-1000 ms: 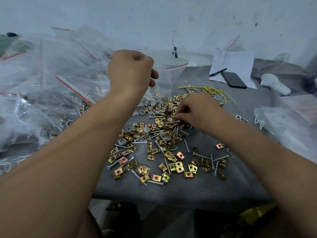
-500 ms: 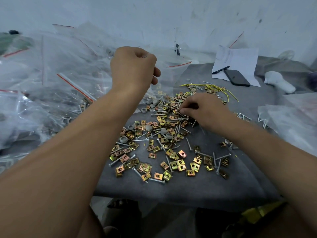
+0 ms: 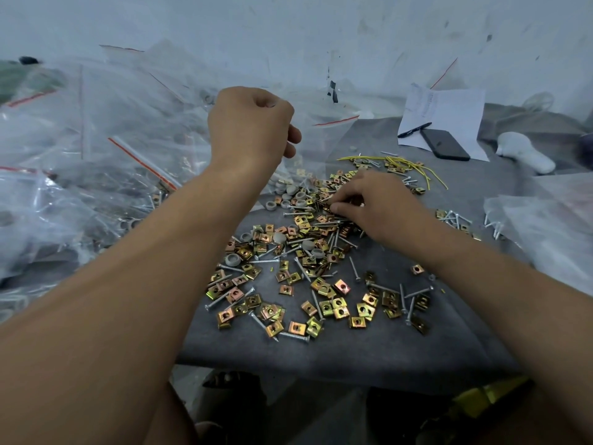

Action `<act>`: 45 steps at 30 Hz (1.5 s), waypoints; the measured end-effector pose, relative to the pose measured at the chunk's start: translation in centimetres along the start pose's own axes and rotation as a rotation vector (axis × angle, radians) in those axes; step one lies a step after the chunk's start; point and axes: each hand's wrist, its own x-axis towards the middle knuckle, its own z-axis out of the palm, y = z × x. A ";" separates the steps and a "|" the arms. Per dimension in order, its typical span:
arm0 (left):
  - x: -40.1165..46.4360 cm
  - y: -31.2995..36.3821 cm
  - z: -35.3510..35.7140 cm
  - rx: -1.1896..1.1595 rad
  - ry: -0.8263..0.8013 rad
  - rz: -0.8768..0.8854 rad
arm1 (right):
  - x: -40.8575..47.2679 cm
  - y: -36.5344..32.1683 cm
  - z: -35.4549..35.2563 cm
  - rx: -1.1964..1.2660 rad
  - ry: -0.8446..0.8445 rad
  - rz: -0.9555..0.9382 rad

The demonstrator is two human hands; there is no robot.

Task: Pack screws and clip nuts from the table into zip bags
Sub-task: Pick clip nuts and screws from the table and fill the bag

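Note:
A spread of gold clip nuts (image 3: 324, 293) and silver screws (image 3: 293, 336) covers the grey table (image 3: 337, 358), with grey round caps (image 3: 290, 191) mixed in at the back. My left hand (image 3: 250, 126) is raised above the pile, fingers curled, holding the top of a clear zip bag (image 3: 321, 146) that hangs below it. My right hand (image 3: 375, 203) is down on the far part of the pile, thumb and fingers pinching clip nuts (image 3: 327, 208).
A heap of clear zip bags with red strips (image 3: 96, 162) fills the left side. Yellow wires (image 3: 407, 165), a paper sheet (image 3: 449, 110), a pen (image 3: 414, 130) and a dark phone (image 3: 444, 144) lie at the back right. More bags (image 3: 545, 226) lie at the right.
My right hand has shifted slightly farther back over the pile while picking. My left hand stays raised with the bag.

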 end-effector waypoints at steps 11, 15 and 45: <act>-0.2 -0.1 0.1 -0.003 -0.005 0.000 | 0.5 -1.8 0.4 -0.145 -0.053 0.020; -0.2 -0.2 -0.1 -0.003 -0.001 -0.006 | 0.6 -2.0 0.5 -0.239 -0.070 -0.019; -0.6 0.0 -0.1 -0.028 -0.087 0.046 | -2.2 -2.9 -5.9 1.103 0.284 -0.087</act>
